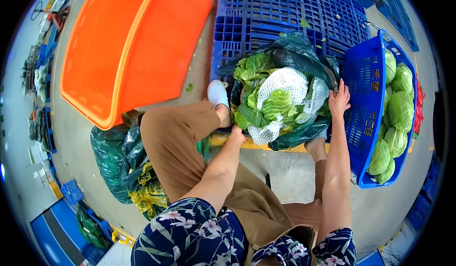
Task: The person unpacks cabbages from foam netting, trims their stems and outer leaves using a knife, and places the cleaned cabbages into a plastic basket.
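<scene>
An open dark green plastic bag (pixel 297 45) lies in front of me, full of cabbage leaves (pixel 256 66), white foam netting (pixel 287 83) and a cabbage (pixel 277 104). At the bag's right side my right hand (pixel 339 97) has its fingers around a knife (pixel 331 75), whose curved blade points away from me. My left hand (pixel 237 135) is at the near left edge of the bag, beside the leaves; its fingers are mostly hidden there. To the right, a blue basket (pixel 363 104) holds several green cabbages (pixel 400 111).
A blue plastic pallet (pixel 285 4) lies under and beyond the bag. A large orange bin (pixel 128 52) stands at the left. Dark green bags (pixel 111 156) and a yellow bag (pixel 149 192) sit by my left leg. Something red (pixel 419 107) lies beyond the basket.
</scene>
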The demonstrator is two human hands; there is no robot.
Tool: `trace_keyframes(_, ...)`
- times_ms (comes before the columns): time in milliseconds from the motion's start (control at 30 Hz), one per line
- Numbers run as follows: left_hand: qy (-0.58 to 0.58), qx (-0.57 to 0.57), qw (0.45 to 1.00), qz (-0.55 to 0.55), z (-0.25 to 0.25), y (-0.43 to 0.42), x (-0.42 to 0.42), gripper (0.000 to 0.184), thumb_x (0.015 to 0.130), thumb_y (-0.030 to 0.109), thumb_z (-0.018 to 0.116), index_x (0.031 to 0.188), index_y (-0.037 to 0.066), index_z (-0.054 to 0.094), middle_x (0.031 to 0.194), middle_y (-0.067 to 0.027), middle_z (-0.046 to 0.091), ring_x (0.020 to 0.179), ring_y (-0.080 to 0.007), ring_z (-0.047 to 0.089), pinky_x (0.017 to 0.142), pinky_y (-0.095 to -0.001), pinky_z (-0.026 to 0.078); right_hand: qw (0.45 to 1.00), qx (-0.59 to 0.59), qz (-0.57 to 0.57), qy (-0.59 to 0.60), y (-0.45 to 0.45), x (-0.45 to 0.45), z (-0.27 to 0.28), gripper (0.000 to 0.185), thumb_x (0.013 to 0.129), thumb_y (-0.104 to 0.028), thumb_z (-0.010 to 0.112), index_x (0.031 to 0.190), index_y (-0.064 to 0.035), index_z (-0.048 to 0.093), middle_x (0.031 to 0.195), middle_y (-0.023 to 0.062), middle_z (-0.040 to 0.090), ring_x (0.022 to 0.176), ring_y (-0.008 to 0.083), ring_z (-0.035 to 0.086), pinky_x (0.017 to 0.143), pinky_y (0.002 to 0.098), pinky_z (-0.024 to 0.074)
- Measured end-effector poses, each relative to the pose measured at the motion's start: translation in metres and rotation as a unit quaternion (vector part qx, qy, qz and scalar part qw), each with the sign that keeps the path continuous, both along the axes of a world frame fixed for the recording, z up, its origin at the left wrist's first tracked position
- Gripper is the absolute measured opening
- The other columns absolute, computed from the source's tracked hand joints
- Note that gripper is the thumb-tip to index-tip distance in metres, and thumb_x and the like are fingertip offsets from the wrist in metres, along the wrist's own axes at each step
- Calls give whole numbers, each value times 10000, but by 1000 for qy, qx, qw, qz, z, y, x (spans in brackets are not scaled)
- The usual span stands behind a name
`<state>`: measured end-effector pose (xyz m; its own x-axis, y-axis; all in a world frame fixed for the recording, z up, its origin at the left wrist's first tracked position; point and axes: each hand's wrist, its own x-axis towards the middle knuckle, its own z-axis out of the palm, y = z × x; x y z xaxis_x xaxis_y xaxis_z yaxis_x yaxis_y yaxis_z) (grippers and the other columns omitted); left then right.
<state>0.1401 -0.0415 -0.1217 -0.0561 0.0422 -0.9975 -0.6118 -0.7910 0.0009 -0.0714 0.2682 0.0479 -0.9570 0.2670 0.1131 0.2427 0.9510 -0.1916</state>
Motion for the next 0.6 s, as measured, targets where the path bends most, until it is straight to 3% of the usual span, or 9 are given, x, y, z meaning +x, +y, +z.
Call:
trace_keyframes(33,26,33,999,14,-8,-1,-2,821,804,553,587,1441,169,240,1520,-78,224,1401,-249,157,1118,-514,48,998,-22,-18,-60,0,-6,0,511,771,-175,665,1258,-148,511,1064,167,581,989,363,552,853,449,432)
trace_keyframes(100,20,7,996,92,-75,-2,13,636,856,463,568,1393,192,361,1439,-53,382,1330,-262,317,1062,-542,204,986,-107,1,-131,2,-6,-6,440,769,-151,642,1197,-115,547,912,156,624,870,321,587,789,412,458)
trace_keyframes(167,93,-137,985,42,-56,8,11,557,896,476,503,1389,248,381,1438,-17,390,1329,-292,323,1014,-665,176,959,-232,73,-143,8,8,-25,349,769,-125,611,1113,-74,588,771,149,630,730,280,599,702,364,480)
trace_keyframes(200,165,-169,967,99,-50,15,6,464,887,335,584,1314,194,473,1245,-18,562,1139,-228,521,945,-494,400,948,-282,102,-109,-5,26,-24,286,764,-92,596,1047,-54,602,760,123,621,678,229,571,650,327,465)
trace_keyframes(300,273,-218,932,100,14,30,-18,400,867,194,624,1252,143,526,1115,-19,619,971,-158,592,823,-327,481,879,-445,142,-91,-75,105,-10,261,751,70,546,976,-38,620,749,-35,540,688,53,461,594,226,407)
trace_keyframes(333,250,-290,923,38,64,38,-33,359,866,143,614,1216,102,548,1105,-39,618,941,-146,590,780,-305,486,875,-452,133,-114,-91,128,-21,266,763,76,535,984,-43,622,744,-36,538,681,46,459,585,217,401)
trace_keyframes(467,329,-322,883,-88,91,49,-45,333,889,143,592,1205,59,530,1044,-20,598,932,-146,559,795,-298,447,747,-636,65,-184,-153,186,-30,244,761,53,553,973,-43,629,729,-60,511,657,43,450,580,222,402)
trace_keyframes(500,375,-294,877,-66,100,47,-44,343,910,226,583,1212,74,525,1054,-22,577,925,-148,551,796,-304,449,761,-612,80,-202,-155,192,-40,298,768,36,558,1050,-38,617,742,-57,523,665,46,458,594,223,410)
trace_keyframes(600,427,26,904,8,131,24,-60,511,929,474,486,1274,98,478,1119,-34,559,1004,-150,519,885,-353,418,684,-705,-50,-180,-173,198,-41,438,772,25,567,1207,-31,558,752,-46,534,619,54,457,547,217,398)
